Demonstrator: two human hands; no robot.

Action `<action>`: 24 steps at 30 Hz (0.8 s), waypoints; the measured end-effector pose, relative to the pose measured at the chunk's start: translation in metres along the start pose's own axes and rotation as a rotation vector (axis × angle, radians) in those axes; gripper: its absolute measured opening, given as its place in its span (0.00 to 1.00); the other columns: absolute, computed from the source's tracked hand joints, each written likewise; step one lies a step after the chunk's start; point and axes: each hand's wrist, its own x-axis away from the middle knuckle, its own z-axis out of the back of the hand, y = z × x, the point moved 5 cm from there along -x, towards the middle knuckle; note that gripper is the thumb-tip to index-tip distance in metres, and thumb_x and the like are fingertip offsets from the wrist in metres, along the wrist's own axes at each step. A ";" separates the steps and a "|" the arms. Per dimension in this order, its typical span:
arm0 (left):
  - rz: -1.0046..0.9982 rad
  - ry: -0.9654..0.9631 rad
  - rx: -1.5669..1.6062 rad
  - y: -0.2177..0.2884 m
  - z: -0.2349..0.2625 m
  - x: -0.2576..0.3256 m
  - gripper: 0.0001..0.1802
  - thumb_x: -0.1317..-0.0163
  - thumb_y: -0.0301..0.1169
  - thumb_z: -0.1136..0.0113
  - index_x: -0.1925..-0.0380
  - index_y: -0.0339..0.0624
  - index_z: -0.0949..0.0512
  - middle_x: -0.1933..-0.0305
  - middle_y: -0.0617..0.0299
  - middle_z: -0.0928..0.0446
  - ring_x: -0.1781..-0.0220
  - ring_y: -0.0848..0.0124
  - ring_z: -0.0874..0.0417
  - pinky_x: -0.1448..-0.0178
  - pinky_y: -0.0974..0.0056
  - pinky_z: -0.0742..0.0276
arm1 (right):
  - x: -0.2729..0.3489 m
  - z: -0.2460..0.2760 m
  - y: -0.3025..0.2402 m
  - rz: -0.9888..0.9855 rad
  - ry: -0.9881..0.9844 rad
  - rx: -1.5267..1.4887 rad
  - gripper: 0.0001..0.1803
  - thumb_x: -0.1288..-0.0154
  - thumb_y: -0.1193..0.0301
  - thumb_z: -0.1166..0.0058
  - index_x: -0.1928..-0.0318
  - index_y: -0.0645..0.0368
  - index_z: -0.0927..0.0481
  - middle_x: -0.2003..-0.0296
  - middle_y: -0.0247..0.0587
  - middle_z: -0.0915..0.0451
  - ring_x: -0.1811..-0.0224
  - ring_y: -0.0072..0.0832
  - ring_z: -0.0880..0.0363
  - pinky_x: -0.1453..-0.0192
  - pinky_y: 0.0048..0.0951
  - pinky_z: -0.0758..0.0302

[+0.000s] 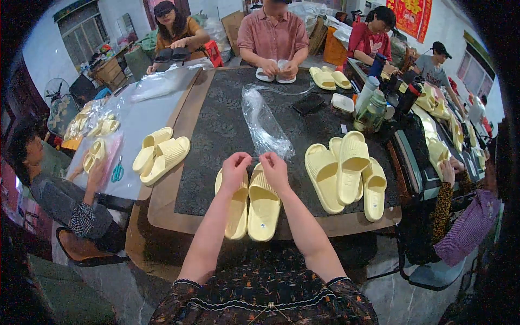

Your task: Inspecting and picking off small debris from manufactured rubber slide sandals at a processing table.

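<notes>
Yellow slippers (252, 203) under left hand (234, 169), right hand (274, 168); clear bag (264, 125) pinched.

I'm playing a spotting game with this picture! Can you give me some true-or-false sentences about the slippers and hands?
1. Both hands, left hand and right hand, rest on a pair of pale yellow slippers. True.
2. The clear plastic bag lies beyond the hands. True.
3. The pile of yellow slippers sits to the person's left. False: it is to the right.
4. The teal-handled scissors are in the right hand. False: they lie on the grey sheet, far left.
</notes>
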 end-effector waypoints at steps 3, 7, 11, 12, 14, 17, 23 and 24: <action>0.008 0.058 0.102 -0.003 0.007 -0.001 0.06 0.40 0.27 0.40 0.66 0.36 0.20 0.71 0.70 0.22 0.69 0.82 0.26 0.63 0.74 0.29 | 0.000 0.000 0.002 0.011 0.053 -0.081 0.08 0.36 0.69 0.44 0.64 0.62 0.22 0.75 0.28 0.25 0.73 0.14 0.31 0.67 0.20 0.32; -0.030 -0.020 -0.072 -0.005 -0.001 0.000 0.06 0.40 0.28 0.40 0.66 0.36 0.20 0.71 0.68 0.21 0.68 0.81 0.25 0.62 0.73 0.28 | 0.000 -0.004 -0.002 0.117 0.005 0.154 0.10 0.38 0.68 0.43 0.65 0.63 0.21 0.76 0.35 0.22 0.73 0.21 0.25 0.66 0.25 0.28; -0.053 0.117 0.093 -0.004 0.011 -0.003 0.06 0.41 0.27 0.38 0.66 0.36 0.20 0.71 0.69 0.21 0.68 0.82 0.25 0.62 0.73 0.28 | 0.001 -0.001 -0.004 0.031 0.069 -0.060 0.09 0.39 0.68 0.42 0.65 0.62 0.21 0.75 0.38 0.21 0.73 0.23 0.24 0.66 0.26 0.28; -0.071 0.106 0.075 -0.005 0.011 -0.003 0.06 0.41 0.27 0.39 0.65 0.36 0.20 0.70 0.68 0.21 0.68 0.82 0.25 0.62 0.73 0.28 | 0.001 -0.002 -0.009 0.107 0.052 0.025 0.09 0.39 0.68 0.42 0.65 0.62 0.21 0.75 0.37 0.21 0.74 0.21 0.25 0.67 0.24 0.28; -0.087 0.091 0.060 -0.001 0.007 -0.001 0.06 0.40 0.27 0.39 0.65 0.35 0.20 0.70 0.68 0.21 0.68 0.82 0.25 0.62 0.73 0.28 | 0.002 -0.003 -0.013 0.180 0.037 0.113 0.09 0.38 0.69 0.42 0.65 0.62 0.21 0.75 0.36 0.21 0.74 0.19 0.26 0.67 0.23 0.28; -0.079 -0.021 -0.131 0.002 -0.002 0.002 0.06 0.40 0.27 0.39 0.65 0.35 0.20 0.70 0.69 0.22 0.68 0.82 0.26 0.63 0.74 0.29 | 0.002 -0.001 -0.004 0.108 0.039 0.019 0.08 0.39 0.69 0.42 0.65 0.62 0.21 0.75 0.36 0.21 0.74 0.20 0.25 0.67 0.24 0.28; -0.003 0.026 -0.091 0.002 0.003 0.001 0.07 0.39 0.29 0.39 0.65 0.36 0.20 0.72 0.69 0.23 0.69 0.82 0.26 0.63 0.75 0.30 | 0.001 -0.005 -0.008 0.133 -0.006 0.071 0.09 0.38 0.68 0.43 0.65 0.61 0.21 0.75 0.37 0.21 0.73 0.22 0.24 0.67 0.25 0.28; -0.046 -0.035 -0.064 0.004 -0.001 0.004 0.07 0.40 0.28 0.39 0.65 0.35 0.20 0.73 0.69 0.23 0.69 0.81 0.26 0.64 0.74 0.30 | 0.002 -0.002 -0.006 0.126 0.027 0.113 0.09 0.38 0.67 0.44 0.66 0.61 0.21 0.75 0.37 0.21 0.74 0.23 0.24 0.67 0.25 0.28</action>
